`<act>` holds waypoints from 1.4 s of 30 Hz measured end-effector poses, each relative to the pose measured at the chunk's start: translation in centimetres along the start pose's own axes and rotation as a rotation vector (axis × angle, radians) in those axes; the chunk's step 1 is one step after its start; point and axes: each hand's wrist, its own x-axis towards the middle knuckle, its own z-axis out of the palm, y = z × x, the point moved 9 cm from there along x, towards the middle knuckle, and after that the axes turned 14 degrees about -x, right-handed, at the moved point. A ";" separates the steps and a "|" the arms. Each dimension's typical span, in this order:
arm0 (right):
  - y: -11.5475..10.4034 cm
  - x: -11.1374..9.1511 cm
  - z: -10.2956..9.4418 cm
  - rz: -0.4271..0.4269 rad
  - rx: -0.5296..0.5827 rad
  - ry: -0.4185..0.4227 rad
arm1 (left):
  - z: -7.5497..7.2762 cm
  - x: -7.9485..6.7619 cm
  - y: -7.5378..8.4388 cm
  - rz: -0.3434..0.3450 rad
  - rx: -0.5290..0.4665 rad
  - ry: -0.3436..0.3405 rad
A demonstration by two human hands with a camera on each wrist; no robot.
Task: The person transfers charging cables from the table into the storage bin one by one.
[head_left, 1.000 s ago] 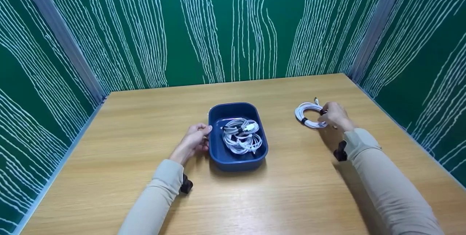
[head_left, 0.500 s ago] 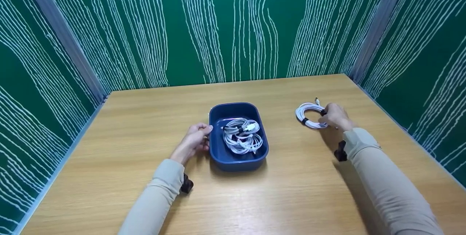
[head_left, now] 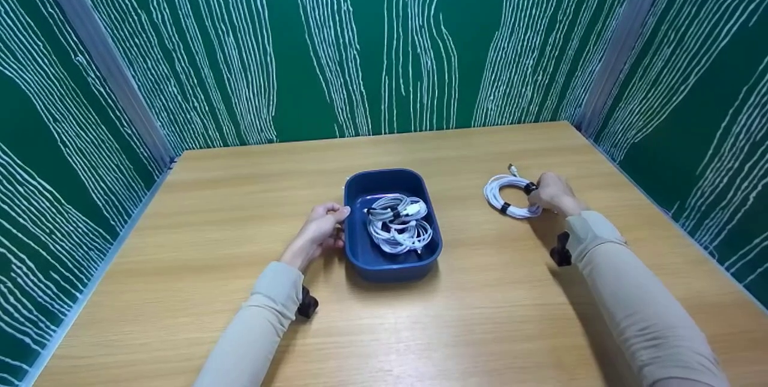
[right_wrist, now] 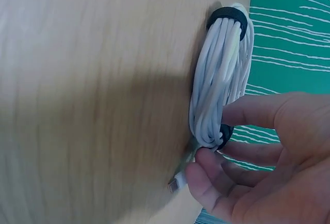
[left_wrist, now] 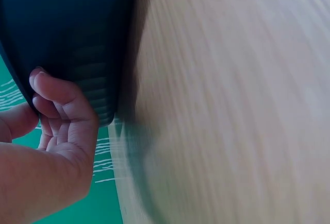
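Note:
A dark blue box (head_left: 393, 273) stands mid-table with coiled white cables (head_left: 399, 228) inside, black ties around them. At its left side, my left hand (head_left: 321, 228) pinches the rim between thumb and curled fingers. In the left wrist view, those fingers (left_wrist: 62, 95) lie against the box's outer wall (left_wrist: 67, 23). To the right, my right hand (head_left: 552, 192) grips a separate coil of white cable (head_left: 501, 201) with two black ties. Seen from the right wrist, thumb and fingers pinch one end of that coil (right_wrist: 221, 74), close to a tie. A connector (right_wrist: 178, 182) sticks out below it.
The wooden table (head_left: 264, 189) meets green panels (head_left: 396, 45) with wavy white lines at the back and both sides. Grey posts (head_left: 624, 45) stand at the back corners.
The cable coil in my right hand has turned and shifted slightly left and nearer, its connector swinging leftward. My left hand and the box have not visibly moved.

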 end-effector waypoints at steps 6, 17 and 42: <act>0.6 0.0 -0.2 -0.014 0.018 0.030 | 0.1 -0.2 0.1 -0.006 0.006 0.002; 1.5 -0.1 0.1 -0.004 0.244 -0.055 | 0.1 -0.2 -0.1 -0.008 -0.009 -0.007; 0.6 -1.1 0.5 0.011 0.450 -0.178 | 0.0 -0.2 0.0 -0.019 -0.017 0.012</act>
